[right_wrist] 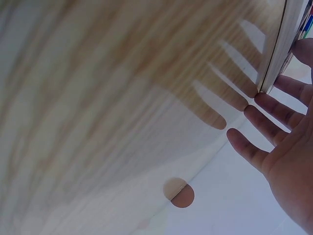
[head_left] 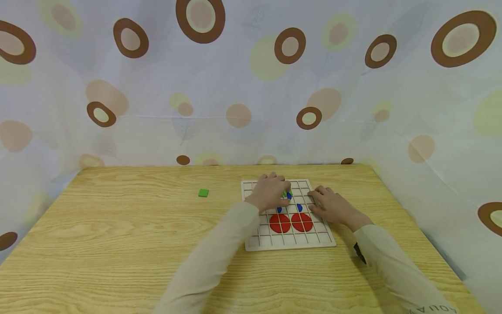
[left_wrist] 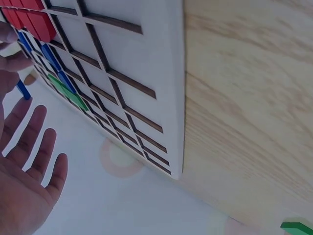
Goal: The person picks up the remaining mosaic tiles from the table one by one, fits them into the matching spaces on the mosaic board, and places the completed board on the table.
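Note:
A white grid board with dark lines lies on the table. On it sit two red discs, made of wedge pieces, small blue curved pieces and a green piece. My left hand is over the board, pinching a small blue curved piece between thumb and index finger; its other fingers are spread. The left hand partly hides the board and the green piece in the head view. My right hand rests against the board's right edge with relaxed fingers and holds nothing.
A loose green square lies on the wooden table, left of the board. Behind and to the right hangs a patterned curtain with circles. Something small and black shows by the right sleeve.

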Demonstrator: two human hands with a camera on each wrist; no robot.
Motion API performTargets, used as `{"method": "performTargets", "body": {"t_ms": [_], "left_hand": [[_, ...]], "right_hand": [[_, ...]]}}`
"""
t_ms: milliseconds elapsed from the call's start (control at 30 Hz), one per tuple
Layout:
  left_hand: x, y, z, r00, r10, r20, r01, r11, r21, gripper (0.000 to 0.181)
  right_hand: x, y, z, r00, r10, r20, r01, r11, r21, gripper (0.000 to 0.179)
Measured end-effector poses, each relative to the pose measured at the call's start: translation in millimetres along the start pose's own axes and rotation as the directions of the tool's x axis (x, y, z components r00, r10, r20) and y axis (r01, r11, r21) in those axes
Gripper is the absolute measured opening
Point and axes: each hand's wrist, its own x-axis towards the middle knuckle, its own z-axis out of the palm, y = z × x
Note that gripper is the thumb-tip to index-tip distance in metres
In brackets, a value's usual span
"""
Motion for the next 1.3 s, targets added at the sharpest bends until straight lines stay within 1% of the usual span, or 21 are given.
{"method": "performTargets", "body": {"t_ms": [133,333,500,667,833,1067,1300], "left_hand": [[6.6,3.5,6.0,1.0,-0.005,-0.006,0.005,1.0,0.014,0.03],[14.3,8.2,10.6,1.0,-0.014,-0.002,0.014,1.0,0.017,0.032],[18.7,12.6,13.4,1.0,-0.024,0.016,0.024,0.999,0.021,0.031],[19.9,16.4,14.7,0.999,-0.043,0.033,0.042,0.998,0.037,0.031],[21.5,18.4,16.5,0.998,-0.06,0.029,0.058,0.997,0.055,0.031],[25.7,20.1,25.0,0.996,-0.084,0.025,0.082,0.994,0.076,0.03],[27.5,23.1,25.7,0.994,-0.103,0.032,0.1,0.991,0.085,0.029]], "right_hand": [[0.2,0.1,0.4,1.0,0.002,0.0,-0.002,1.0,0.0,0.039],[0.5,-0.7,-1.6,1.0,-0.001,-0.003,0.001,1.0,0.003,0.039],[0.2,-0.4,-1.4,1.0,0.01,-0.003,-0.01,1.0,0.008,0.039],[0.5,-0.4,0.0,1.0,0.012,-0.007,-0.012,1.0,0.008,0.039],[0.7,0.8,1.6,1.0,0.009,-0.012,-0.009,1.0,0.0,0.039],[0.5,1.0,3.3,1.0,0.011,-0.009,-0.011,1.0,-0.004,0.039],[-0.5,0.2,2.6,1.0,0.003,-0.02,-0.003,1.0,-0.005,0.039]]}}
